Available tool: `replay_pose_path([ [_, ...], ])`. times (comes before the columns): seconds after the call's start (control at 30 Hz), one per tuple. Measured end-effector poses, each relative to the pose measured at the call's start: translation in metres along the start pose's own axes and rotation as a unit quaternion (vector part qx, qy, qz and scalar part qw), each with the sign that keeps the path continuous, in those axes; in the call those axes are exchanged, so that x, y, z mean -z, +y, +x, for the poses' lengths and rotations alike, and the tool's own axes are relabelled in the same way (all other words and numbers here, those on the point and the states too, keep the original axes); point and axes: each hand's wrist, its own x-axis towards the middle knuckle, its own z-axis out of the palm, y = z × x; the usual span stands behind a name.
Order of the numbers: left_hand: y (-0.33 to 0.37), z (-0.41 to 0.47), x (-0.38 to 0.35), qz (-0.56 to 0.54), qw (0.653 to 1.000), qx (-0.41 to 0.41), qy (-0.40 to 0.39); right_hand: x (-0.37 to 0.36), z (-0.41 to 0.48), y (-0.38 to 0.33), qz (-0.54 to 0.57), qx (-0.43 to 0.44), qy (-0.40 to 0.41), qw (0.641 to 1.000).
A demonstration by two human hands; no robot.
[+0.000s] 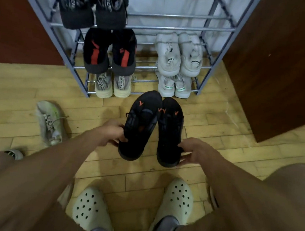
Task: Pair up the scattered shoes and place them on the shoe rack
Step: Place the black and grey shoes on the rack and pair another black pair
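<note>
Two black shoes with orange marks lie side by side, toes toward the rack. My left hand (112, 132) grips the heel side of the left black shoe (139, 121). My right hand (194, 151) grips the heel of the right black shoe (170, 130). The grey metal shoe rack (178, 26) stands just beyond them. It holds several pairs: black furry shoes (93, 3) on top, black-and-red shoes (109, 51) below, white sneakers (180, 56), and pale sneakers (112, 85) at the bottom.
A lone white-green sneaker (50, 121) lies on the wooden floor at left, with part of another shoe (14, 154) near my left knee. I wear pale clogs (176, 198). A dark brown cabinet (281, 63) stands at right, a reddish panel (20, 22) at left.
</note>
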Motion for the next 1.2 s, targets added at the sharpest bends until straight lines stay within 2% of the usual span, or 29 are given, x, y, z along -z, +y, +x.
replay_pose_path([
  [0.17,0.036,-0.042,0.01,-0.06,0.997,-0.04,0.002,0.029,-0.054,-0.018,-0.029,0.056,-0.004,0.998],
  [0.3,0.071,-0.065,0.018,-0.068,0.993,-0.087,0.03,0.051,-0.089,-0.04,-0.03,0.095,0.003,0.995],
  [0.47,0.125,-0.078,0.025,-0.09,0.987,-0.124,0.052,0.077,-0.117,-0.078,0.035,0.158,0.028,0.986],
  [0.6,0.17,-0.081,0.032,-0.113,0.98,-0.15,0.07,0.096,-0.125,-0.112,0.046,0.188,0.022,0.981],
  [1.07,0.294,-0.017,0.073,-0.162,0.964,-0.185,0.1,0.142,-0.101,-0.253,0.072,0.267,0.088,0.957],
  [1.2,0.314,0.008,0.076,-0.184,0.963,-0.176,0.086,0.154,-0.085,-0.283,0.067,0.285,0.097,0.951],
])
